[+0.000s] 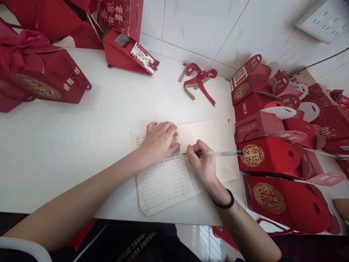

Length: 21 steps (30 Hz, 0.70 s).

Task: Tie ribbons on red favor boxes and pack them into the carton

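Note:
An open lined notebook lies on the white table, with handwriting along the upper part of its left page. My left hand rests on that page, fingers spread and slightly bent, covering some of the writing. In my right hand is a pen with a clear barrel and dark end, pinched between thumb and fingers. Its tip is hidden by the fingers, near the notebook's centre fold. A black band circles my right wrist.
Red gift boxes with gold print stand in a row at the right. More red boxes sit at the upper left. Behind the notebook lies a red ribbon with gold strips. A tiled wall bounds the table's back, with a socket panel.

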Available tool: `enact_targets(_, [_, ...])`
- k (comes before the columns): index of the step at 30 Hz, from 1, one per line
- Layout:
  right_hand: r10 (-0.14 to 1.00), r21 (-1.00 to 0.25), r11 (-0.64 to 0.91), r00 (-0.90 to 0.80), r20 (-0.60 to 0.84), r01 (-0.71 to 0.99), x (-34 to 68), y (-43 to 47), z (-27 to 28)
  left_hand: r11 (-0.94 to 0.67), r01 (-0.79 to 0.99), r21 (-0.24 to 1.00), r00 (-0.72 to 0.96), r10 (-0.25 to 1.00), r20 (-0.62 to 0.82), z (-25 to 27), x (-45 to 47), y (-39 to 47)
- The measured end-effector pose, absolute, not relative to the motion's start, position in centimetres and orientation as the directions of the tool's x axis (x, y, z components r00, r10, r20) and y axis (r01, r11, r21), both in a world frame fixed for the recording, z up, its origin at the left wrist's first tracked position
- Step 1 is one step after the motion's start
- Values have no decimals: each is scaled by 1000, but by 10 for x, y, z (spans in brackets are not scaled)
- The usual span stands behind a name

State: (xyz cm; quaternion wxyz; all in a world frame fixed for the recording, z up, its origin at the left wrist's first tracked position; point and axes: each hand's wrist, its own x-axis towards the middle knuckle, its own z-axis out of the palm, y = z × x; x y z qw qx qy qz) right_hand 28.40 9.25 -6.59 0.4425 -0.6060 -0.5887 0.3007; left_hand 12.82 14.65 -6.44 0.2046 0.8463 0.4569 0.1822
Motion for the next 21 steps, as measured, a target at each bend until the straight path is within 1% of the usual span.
enact_targets(4, [979, -869, 96, 112, 170, 485, 283, 92, -65, -461, 719, 519, 461, 876, 139, -67, 134, 144])
enact_targets(10, [979, -846, 116, 86, 187, 521, 284, 94, -66, -433, 730, 529, 459, 884, 91, -65, 137, 142])
enact_targets(14, [983, -848, 121, 57, 175, 517, 285, 93, -68, -414, 705, 576, 453, 888, 84, -66, 138, 143])
enact_targets(18, [985, -858, 121, 46, 165, 500, 286, 92, -69, -401, 705, 585, 439, 895, 84, -69, 138, 145])
enact_targets(21, [985, -855, 102, 67, 158, 508, 286, 93, -68, -391, 707, 590, 431, 899, 79, -69, 138, 145])
